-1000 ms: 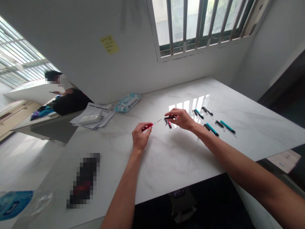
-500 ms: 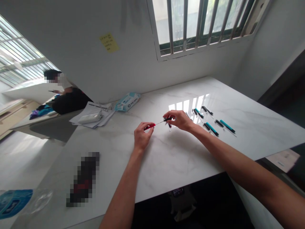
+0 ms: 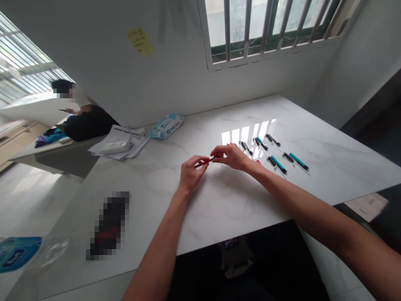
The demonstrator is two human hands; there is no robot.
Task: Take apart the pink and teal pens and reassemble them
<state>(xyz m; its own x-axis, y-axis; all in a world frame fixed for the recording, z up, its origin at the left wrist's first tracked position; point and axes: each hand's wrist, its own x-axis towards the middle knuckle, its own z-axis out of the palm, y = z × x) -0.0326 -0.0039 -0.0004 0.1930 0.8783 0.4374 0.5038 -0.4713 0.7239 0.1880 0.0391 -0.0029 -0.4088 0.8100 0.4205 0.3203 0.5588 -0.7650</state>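
Note:
My left hand (image 3: 190, 174) is closed around a red pen barrel (image 3: 206, 161) with a dark end, held just above the table. My right hand (image 3: 234, 157) pinches a small black pen part (image 3: 214, 157) at the barrel's right end. The two pieces touch or nearly touch; the fingers partly hide the joint. Behind my right wrist a bit of a red piece (image 3: 258, 161) shows. To the right lie taken-apart pens: a teal barrel (image 3: 278, 164) with a black part and thin refill, another teal barrel (image 3: 298, 160), and a black-and-white pen (image 3: 248, 148).
A wet-wipes pack (image 3: 167, 126) and papers (image 3: 117, 144) lie along the wall side of the white table (image 3: 238, 205). At left are a blurred-out dark object (image 3: 108, 228) and a clear bottle with blue label (image 3: 20, 253). Another person (image 3: 89, 121) sits beyond the partition.
My hands have come closer together. The thin refill that showed between them is now out of sight, and the black part has moved up to the red barrel. The view has shifted slightly.

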